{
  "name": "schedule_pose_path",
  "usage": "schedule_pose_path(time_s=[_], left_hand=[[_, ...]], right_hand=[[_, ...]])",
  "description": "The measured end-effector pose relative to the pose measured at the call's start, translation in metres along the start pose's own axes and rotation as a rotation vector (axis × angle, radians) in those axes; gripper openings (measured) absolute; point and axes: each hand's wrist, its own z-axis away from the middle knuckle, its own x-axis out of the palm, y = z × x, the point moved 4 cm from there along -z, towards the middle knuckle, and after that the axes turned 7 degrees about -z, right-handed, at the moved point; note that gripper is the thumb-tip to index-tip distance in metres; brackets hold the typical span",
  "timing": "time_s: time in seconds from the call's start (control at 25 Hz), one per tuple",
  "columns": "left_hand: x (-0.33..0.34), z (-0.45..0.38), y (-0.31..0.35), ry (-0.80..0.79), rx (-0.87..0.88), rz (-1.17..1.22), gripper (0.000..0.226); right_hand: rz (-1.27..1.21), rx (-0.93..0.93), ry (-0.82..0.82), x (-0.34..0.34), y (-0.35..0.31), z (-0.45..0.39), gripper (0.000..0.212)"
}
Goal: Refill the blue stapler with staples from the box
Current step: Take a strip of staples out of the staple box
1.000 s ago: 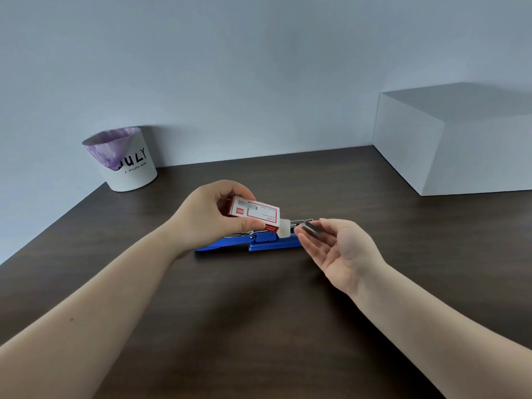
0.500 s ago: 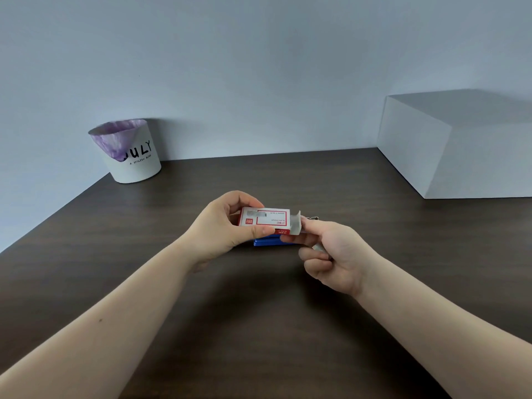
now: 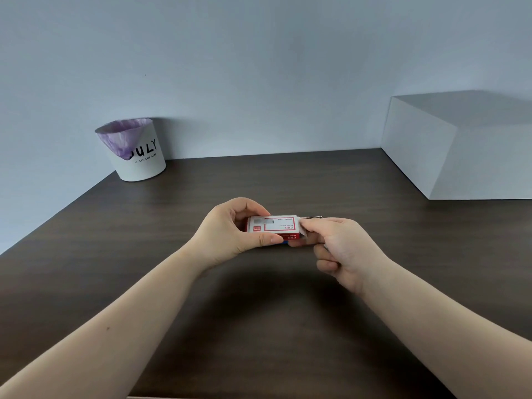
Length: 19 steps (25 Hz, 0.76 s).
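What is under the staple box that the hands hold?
Under the staple box, only a small blue part of the stapler shows, on the table. The box, left hand and right hand cover the rest.

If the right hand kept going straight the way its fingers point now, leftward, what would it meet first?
The right hand already pinches the end flap of the staple box. Pushing on leftward, it would press into that box end, and behind it the left hand gripping the box. Depth looks matched, though one view cannot confirm.
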Motion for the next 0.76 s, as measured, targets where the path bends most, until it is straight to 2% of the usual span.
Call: schedule_pose_path(time_s=[0.32, 0.52, 0.76], left_hand=[[0.004, -0.003, -0.006, -0.032, -0.005, -0.014, 0.05], [0.002, -0.003, -0.006, -0.037, -0.001, -0.018, 0.048], [0.006, 0.0, -0.008, -0.064, 0.019, 0.011, 0.045]], right_hand=[[-0.074, -0.056, -0.02, 0.004, -0.002, 0.003, 0.02], [-0.272, 0.03, -0.152, 0.002, 0.0, 0.0, 0.027], [-0.32, 0.042, -0.241, 0.007, 0.011, 0.002, 0.027]])
